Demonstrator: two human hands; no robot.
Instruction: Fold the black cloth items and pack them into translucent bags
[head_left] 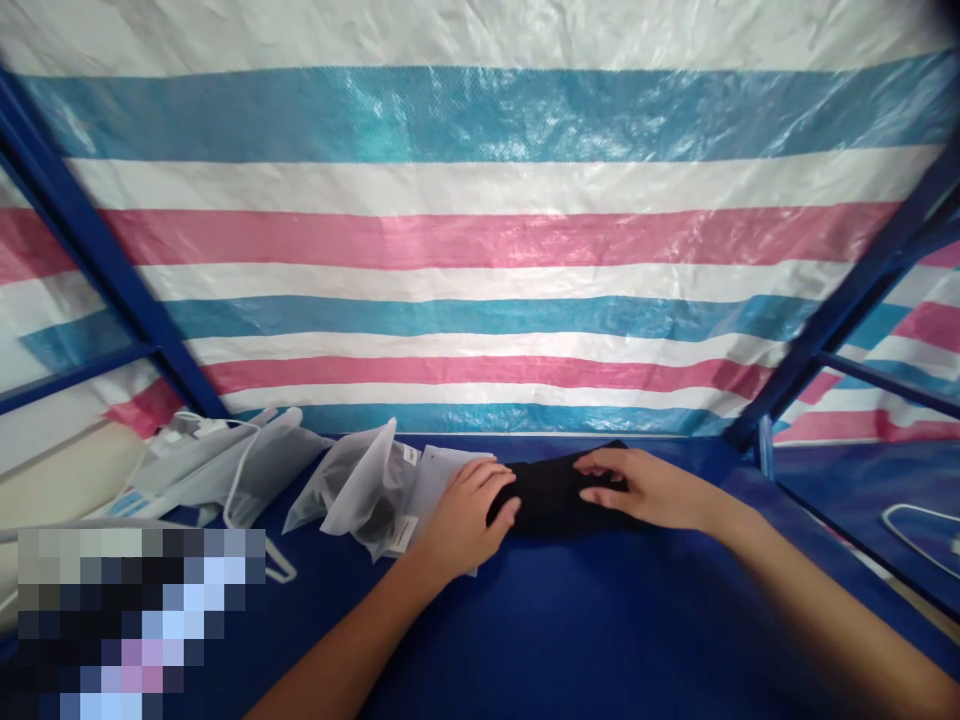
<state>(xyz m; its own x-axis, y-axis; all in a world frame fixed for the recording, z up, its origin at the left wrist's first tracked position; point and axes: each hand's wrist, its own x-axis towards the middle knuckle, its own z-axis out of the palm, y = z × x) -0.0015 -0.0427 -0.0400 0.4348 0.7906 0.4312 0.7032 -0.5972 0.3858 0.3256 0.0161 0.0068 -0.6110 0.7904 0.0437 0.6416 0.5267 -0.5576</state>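
A piece of black cloth (551, 495) lies on the dark blue surface (555, 610), near its back edge. My left hand (472, 510) rests at the cloth's left end, fingers curved and apart from the thumb. At the right end, my right hand (622, 485) touches the cloth, thumb and fingers spread. Neither hand visibly grips it. A flat, pale plastic bag (439, 480) lies partly under my left hand.
Frosted bags (367, 485) with white labels and dark contents lie left of my hands. Farther left are more frosted bags (270, 465) and a white hanger (281, 560). Blue frame bars (802, 370) stand both sides; a striped sheet (495, 240) hangs behind.
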